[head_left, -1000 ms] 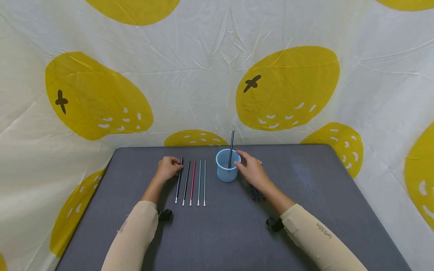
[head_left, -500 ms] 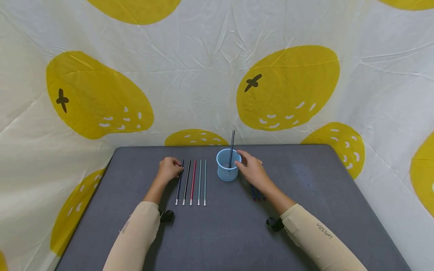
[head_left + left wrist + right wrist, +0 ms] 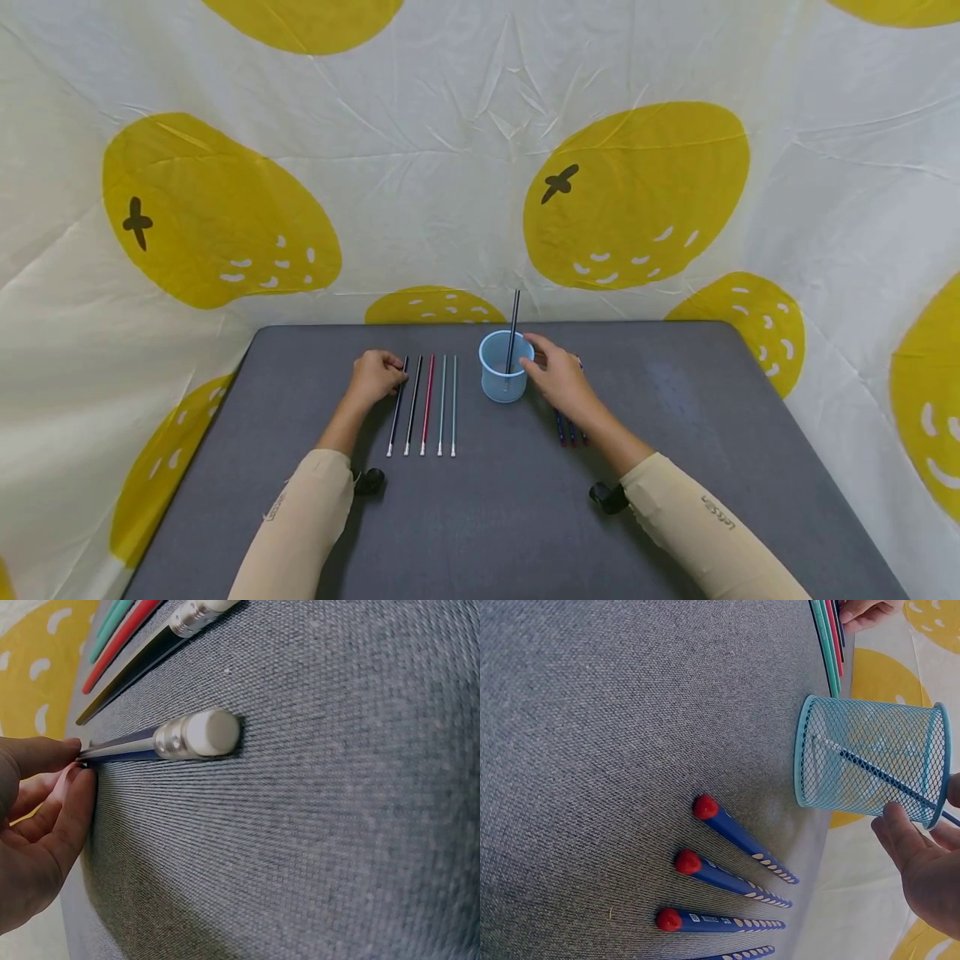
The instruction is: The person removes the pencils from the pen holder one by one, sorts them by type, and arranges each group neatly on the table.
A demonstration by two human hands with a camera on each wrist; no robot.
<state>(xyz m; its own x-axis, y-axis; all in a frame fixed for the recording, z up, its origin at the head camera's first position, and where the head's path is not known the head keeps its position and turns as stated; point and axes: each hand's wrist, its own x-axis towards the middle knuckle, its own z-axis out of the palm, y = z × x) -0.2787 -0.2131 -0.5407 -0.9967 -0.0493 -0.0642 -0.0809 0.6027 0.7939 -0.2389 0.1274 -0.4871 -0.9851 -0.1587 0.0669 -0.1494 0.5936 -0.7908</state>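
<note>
My left hand point(image 3: 375, 377) pinches a dark blue pencil point(image 3: 131, 747) by its far part, between thumb and fingers. That pencil lies on the table at the left end of a row, its white eraser point(image 3: 212, 733) toward me. Beside it lie a black pencil point(image 3: 413, 407), a red pencil point(image 3: 427, 407) and two green pencils point(image 3: 441, 408). My right hand point(image 3: 558, 379) holds the rim of a light blue mesh pencil cup point(image 3: 862, 724) on its right side. One dark pencil point(image 3: 514, 312) leans upright in the cup, eraser down.
Several blue pencils point(image 3: 731, 889) with red ends lie right of the cup, partly hidden under my right hand in the head view. The grey table point(image 3: 480, 517) ends at a white curtain point(image 3: 435, 208) with yellow fruit prints.
The dark blue pencil has slid slightly toward me, its far end now level with the row. My left hand has shifted slightly right with it. My right hand has stayed at the cup.
</note>
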